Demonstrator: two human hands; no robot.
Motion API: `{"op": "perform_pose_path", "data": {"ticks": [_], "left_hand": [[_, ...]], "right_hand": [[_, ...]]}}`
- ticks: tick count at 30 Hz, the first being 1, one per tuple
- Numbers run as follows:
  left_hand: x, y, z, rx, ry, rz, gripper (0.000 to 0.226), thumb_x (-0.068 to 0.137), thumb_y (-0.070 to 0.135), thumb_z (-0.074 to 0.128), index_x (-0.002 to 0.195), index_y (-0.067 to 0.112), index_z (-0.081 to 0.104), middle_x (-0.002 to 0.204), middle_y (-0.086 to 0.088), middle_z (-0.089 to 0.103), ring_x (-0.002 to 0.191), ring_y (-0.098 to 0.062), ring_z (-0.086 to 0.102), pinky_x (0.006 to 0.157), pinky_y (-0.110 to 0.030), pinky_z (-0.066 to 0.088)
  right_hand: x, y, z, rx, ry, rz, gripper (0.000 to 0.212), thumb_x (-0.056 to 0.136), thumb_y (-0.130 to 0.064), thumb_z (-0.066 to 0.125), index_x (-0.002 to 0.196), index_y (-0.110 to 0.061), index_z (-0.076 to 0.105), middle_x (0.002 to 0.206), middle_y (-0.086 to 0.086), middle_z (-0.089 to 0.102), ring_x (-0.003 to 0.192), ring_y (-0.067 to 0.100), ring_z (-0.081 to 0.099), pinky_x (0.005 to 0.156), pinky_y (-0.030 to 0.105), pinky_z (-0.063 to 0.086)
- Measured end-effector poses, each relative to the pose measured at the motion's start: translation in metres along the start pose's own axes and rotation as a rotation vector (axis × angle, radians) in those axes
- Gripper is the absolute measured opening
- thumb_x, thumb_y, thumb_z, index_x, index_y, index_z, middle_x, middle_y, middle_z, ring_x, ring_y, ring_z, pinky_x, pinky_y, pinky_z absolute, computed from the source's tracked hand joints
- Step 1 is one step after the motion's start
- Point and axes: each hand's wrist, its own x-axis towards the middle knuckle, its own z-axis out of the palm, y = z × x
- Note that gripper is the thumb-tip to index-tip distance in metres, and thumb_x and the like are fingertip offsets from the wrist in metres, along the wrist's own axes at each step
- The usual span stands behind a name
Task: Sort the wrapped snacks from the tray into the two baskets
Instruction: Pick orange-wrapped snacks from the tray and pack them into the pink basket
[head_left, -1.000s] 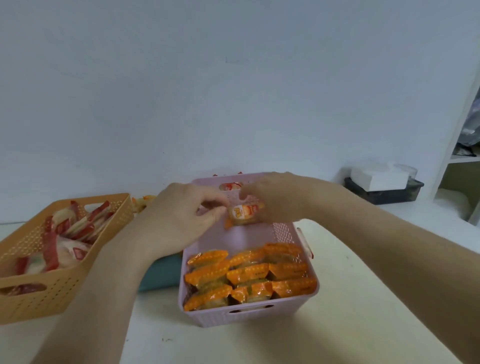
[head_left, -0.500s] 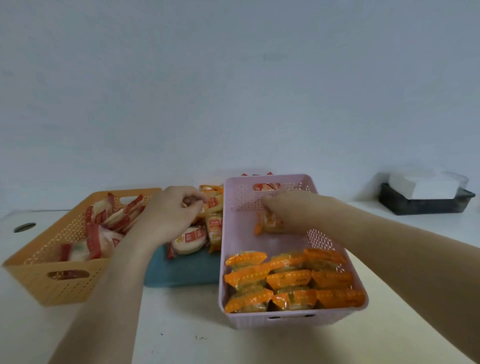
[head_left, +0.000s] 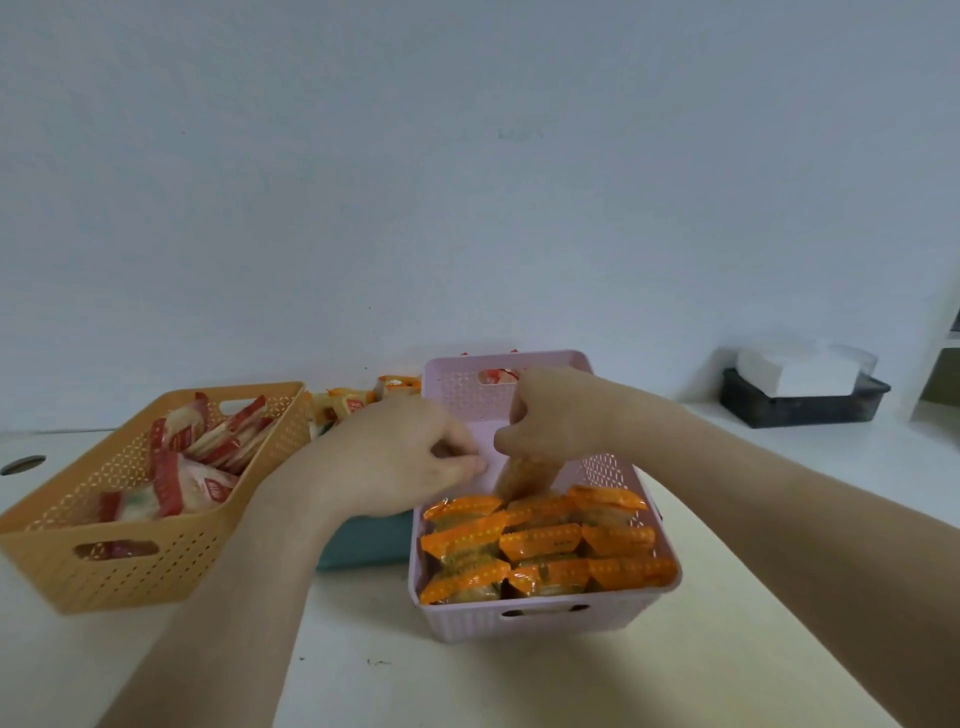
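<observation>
On the worktop (head_left: 675, 675) the orange basket (head_left: 130, 571) sits well left of the fingers, the pink basket (head_left: 545, 623) beneath them, and the tray (head_left: 363, 540) under the left hand (head_left: 400, 457), whose fingers are curled; I cannot tell on what. The right hand (head_left: 556, 415) has its fingers clamped on an orange-wrapped snack (head_left: 524, 475) just behind the packed rows (head_left: 540, 540). This looks like the placing step; next comes letting go.

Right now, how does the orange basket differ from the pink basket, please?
The orange basket holds jumbled red-and-white packets; the pink basket holds orange packets in neat rows. The orange basket is untouched; the right hand holds a packet in the pink basket. Both are perforated, with handle slots.
</observation>
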Motion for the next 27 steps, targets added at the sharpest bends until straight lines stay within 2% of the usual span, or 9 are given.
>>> {"op": "perform_pose_path", "data": {"ticks": [2, 5, 8, 12, 14, 17, 20, 23, 27], "left_hand": [[-0.002, 0.006, 0.001, 0.03, -0.081, 0.006, 0.025, 0.093, 0.046, 0.056, 0.081, 0.032, 0.073, 0.07, 0.012, 0.068, 0.063, -0.004, 0.06, 0.057, -0.024, 0.044], [-0.001, 0.012, 0.004, 0.088, -0.122, -0.014, 0.021, 0.09, 0.045, 0.061, 0.095, 0.031, 0.075, 0.08, 0.016, 0.071, 0.07, 0.001, 0.063, 0.058, -0.014, 0.04], [-0.001, 0.012, 0.006, 0.148, -0.101, -0.016, 0.019, 0.089, 0.04, 0.064, 0.1, 0.031, 0.076, 0.086, 0.017, 0.072, 0.074, 0.001, 0.064, 0.062, -0.015, 0.043], [-0.001, 0.008, 0.005, 0.13, -0.08, -0.012, 0.022, 0.087, 0.042, 0.066, 0.103, 0.029, 0.075, 0.09, 0.015, 0.073, 0.081, 0.0, 0.064, 0.069, -0.02, 0.049], [-0.001, 0.007, 0.003, 0.118, -0.037, -0.014, 0.037, 0.085, 0.047, 0.067, 0.116, 0.028, 0.069, 0.104, 0.013, 0.073, 0.089, 0.001, 0.064, 0.072, -0.014, 0.047], [-0.003, 0.009, 0.003, -0.025, -0.027, -0.011, 0.048, 0.083, 0.05, 0.068, 0.125, 0.029, 0.063, 0.111, 0.012, 0.071, 0.094, 0.003, 0.063, 0.074, -0.01, 0.047], [-0.004, 0.013, 0.003, -0.06, 0.153, -0.013, 0.036, 0.087, 0.043, 0.066, 0.121, 0.03, 0.066, 0.109, 0.011, 0.071, 0.094, 0.0, 0.062, 0.078, -0.017, 0.046], [-0.004, 0.011, 0.002, 0.065, 0.35, -0.008, 0.022, 0.091, 0.039, 0.062, 0.11, 0.032, 0.071, 0.089, 0.019, 0.06, 0.085, -0.001, 0.049, 0.068, -0.018, 0.036], [-0.004, 0.003, 0.002, 0.244, 0.29, -0.05, 0.021, 0.089, 0.044, 0.061, 0.104, 0.032, 0.07, 0.095, 0.012, 0.049, 0.095, -0.007, 0.037, 0.075, -0.024, 0.033]], "right_hand": [[-0.006, 0.001, 0.002, 0.003, 0.028, -0.001, 0.04, 0.089, -0.034, 0.053, 0.055, -0.015, 0.044, 0.054, 0.0, 0.047, 0.052, 0.015, 0.046, 0.056, 0.028, 0.04], [-0.012, -0.001, 0.006, 0.033, 0.018, -0.035, 0.046, 0.094, -0.039, 0.05, 0.055, -0.017, 0.045, 0.054, -0.001, 0.047, 0.052, 0.013, 0.045, 0.058, 0.029, 0.039], [-0.018, 0.001, 0.004, 0.112, -0.093, -0.051, 0.05, 0.095, -0.043, 0.05, 0.054, -0.015, 0.052, 0.053, -0.002, 0.052, 0.053, 0.013, 0.05, 0.06, 0.027, 0.042], [-0.025, 0.01, -0.003, 0.189, -0.261, -0.081, 0.03, 0.089, -0.041, 0.063, 0.095, -0.014, 0.075, 0.087, -0.005, 0.073, 0.081, 0.01, 0.068, 0.082, 0.028, 0.055], [-0.027, 0.012, -0.004, 0.177, -0.228, -0.11, 0.032, 0.087, -0.039, 0.067, 0.108, -0.016, 0.073, 0.095, -0.008, 0.072, 0.087, 0.009, 0.066, 0.081, 0.025, 0.053], [-0.025, 0.013, -0.001, 0.167, -0.137, -0.125, 0.03, 0.085, -0.038, 0.069, 0.106, -0.017, 0.074, 0.092, -0.007, 0.072, 0.084, 0.009, 0.065, 0.077, 0.022, 0.052], [-0.019, 0.015, 0.002, 0.254, -0.025, -0.129, 0.024, 0.085, -0.031, 0.071, 0.1, -0.014, 0.076, 0.086, -0.004, 0.072, 0.081, 0.011, 0.065, 0.078, 0.027, 0.052], [-0.014, 0.012, 0.005, 0.415, 0.069, -0.12, 0.024, 0.086, -0.027, 0.07, 0.103, -0.012, 0.073, 0.091, -0.001, 0.072, 0.085, 0.012, 0.067, 0.081, 0.026, 0.054], [-0.007, 0.002, 0.019, 0.398, 0.002, -0.155, 0.025, 0.087, -0.028, 0.069, 0.107, -0.013, 0.067, 0.097, 0.002, 0.071, 0.087, 0.013, 0.068, 0.084, 0.032, 0.057]]}}
